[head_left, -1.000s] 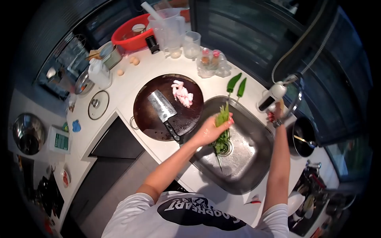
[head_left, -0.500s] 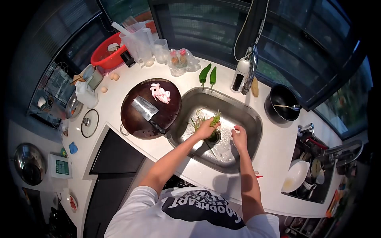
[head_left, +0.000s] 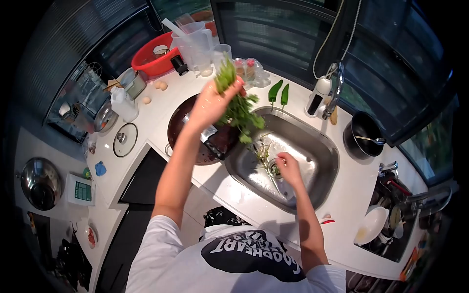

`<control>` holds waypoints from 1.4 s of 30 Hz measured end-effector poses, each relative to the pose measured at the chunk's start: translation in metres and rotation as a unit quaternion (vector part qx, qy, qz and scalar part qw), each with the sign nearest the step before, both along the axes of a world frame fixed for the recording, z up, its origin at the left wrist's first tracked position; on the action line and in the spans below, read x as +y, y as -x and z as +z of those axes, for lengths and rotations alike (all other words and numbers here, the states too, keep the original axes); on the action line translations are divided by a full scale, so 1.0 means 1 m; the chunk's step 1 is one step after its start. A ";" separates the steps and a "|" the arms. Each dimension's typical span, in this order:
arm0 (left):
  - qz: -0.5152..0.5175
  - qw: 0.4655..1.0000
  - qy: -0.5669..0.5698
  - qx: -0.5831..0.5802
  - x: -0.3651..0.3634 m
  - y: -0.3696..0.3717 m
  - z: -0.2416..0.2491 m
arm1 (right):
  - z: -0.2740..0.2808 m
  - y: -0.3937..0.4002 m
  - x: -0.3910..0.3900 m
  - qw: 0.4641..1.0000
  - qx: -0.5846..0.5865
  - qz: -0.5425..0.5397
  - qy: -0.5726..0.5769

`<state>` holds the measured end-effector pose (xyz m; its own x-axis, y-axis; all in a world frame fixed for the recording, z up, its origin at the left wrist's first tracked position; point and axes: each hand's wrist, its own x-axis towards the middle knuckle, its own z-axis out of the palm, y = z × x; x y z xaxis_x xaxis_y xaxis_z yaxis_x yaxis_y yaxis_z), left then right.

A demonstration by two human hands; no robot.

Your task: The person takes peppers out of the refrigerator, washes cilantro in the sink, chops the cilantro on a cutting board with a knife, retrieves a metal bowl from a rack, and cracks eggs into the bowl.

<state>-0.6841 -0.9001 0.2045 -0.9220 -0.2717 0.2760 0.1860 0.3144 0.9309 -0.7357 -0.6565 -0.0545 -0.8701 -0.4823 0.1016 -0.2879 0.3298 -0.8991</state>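
When reading clock positions, take the sink (head_left: pixel 315 161) as centre and 12 as straight away from the body. Find the leafy greens (head_left: pixel 249 118) raised between 10 and 11, beside the round dark cutting board (head_left: pixel 180 126) and partly across the sink rim in view. Note the left hand (head_left: pixel 213 105) clamped on the bunch, fingers closed round the stems, leaves hanging down. Locate the right hand (head_left: pixel 289 168) low over the sink, well apart from the left, fingers loosely bent near the drain (head_left: pixel 274 169) and the stem scraps (head_left: pixel 262 152); cannot tell whether gripping anything. Find the cleaver (head_left: pixel 213 148) on the board, between 9 and 10, handle toward the sink, partly hidden behind the left forearm. Observe two green peppers (head_left: pixel 275 92) on the counter at 12, just beyond the rim, and the curved tap (head_left: pixel 337 93) at 1. Find the black pot (head_left: pixel 356 146) between 2 and 3, holding a spoon (head_left: pixel 373 140), and the small red item (head_left: pixel 328 221) on the counter at 5.
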 end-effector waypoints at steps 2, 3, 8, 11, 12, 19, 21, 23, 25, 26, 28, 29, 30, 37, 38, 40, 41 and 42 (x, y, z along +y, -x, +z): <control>0.012 0.998 0.046 0.028 -0.037 -0.002 0.009 | 0.034 -0.024 -0.050 0.998 0.014 0.064 -0.017; 0.033 0.998 0.059 0.019 -0.051 -0.006 0.011 | 0.036 -0.033 -0.076 0.991 0.081 0.111 -0.002; 0.099 0.973 0.206 -0.024 -0.132 -0.017 0.001 | 0.051 -0.070 -0.188 0.956 0.202 0.194 -0.085; 0.137 0.946 0.293 -0.010 -0.176 -0.019 -0.029 | 0.045 -0.069 -0.226 0.941 0.214 0.184 -0.185; 0.143 0.932 0.331 0.018 -0.190 -0.018 -0.047 | 0.048 -0.068 -0.230 0.946 0.188 0.176 -0.195; 0.126 0.827 0.546 -0.055 -0.169 -0.019 -0.161 | 0.108 -0.076 -0.165 0.991 0.023 0.056 -0.117; 0.105 0.833 0.531 -0.115 -0.147 -0.020 -0.199 | 0.101 -0.079 -0.137 0.993 -0.042 -0.006 -0.106; 0.062 0.846 0.506 -0.155 -0.136 -0.024 -0.206 | 0.093 -0.088 -0.118 0.992 -0.065 -0.070 -0.089; 0.020 0.855 0.474 -0.211 -0.127 -0.028 -0.194 | 0.086 -0.095 -0.105 0.983 -0.098 -0.126 -0.091; -0.002 0.849 0.482 -0.217 -0.128 -0.030 -0.192 | 0.086 -0.098 -0.102 0.982 -0.093 -0.138 -0.087; -0.039 0.835 0.497 -0.234 -0.143 -0.034 -0.185 | 0.085 -0.101 -0.100 0.982 -0.084 -0.153 -0.076; -0.054 0.834 0.489 -0.251 -0.154 -0.036 -0.178 | 0.086 -0.103 -0.100 0.982 -0.088 -0.148 -0.076; -0.036 0.832 0.501 -0.237 -0.163 -0.040 -0.175 | 0.087 -0.103 -0.100 0.983 -0.091 -0.143 -0.075; -0.031 0.865 0.452 -0.216 -0.191 -0.053 -0.193 | 0.097 -0.106 -0.135 0.991 -0.100 -0.071 -0.059; -0.028 0.874 0.441 -0.204 -0.191 -0.054 -0.198 | 0.100 -0.106 -0.141 0.992 -0.081 -0.059 -0.076; 0.010 0.882 0.446 -0.150 -0.187 -0.059 -0.202 | 0.098 -0.106 -0.147 0.992 -0.091 -0.051 -0.073; 0.022 0.880 0.451 -0.146 -0.185 -0.060 -0.203 | 0.097 -0.104 -0.148 0.992 -0.091 -0.045 -0.074; 0.035 0.879 0.455 -0.141 -0.183 -0.061 -0.204 | 0.097 -0.103 -0.150 0.992 -0.090 -0.040 -0.074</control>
<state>-0.6228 -1.0826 0.0008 -0.9786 -0.1152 0.1706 -0.0610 0.9537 0.2944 -0.6328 -0.8064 0.0427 -0.9036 -0.4093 -0.1265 -0.0939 0.4774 -0.8737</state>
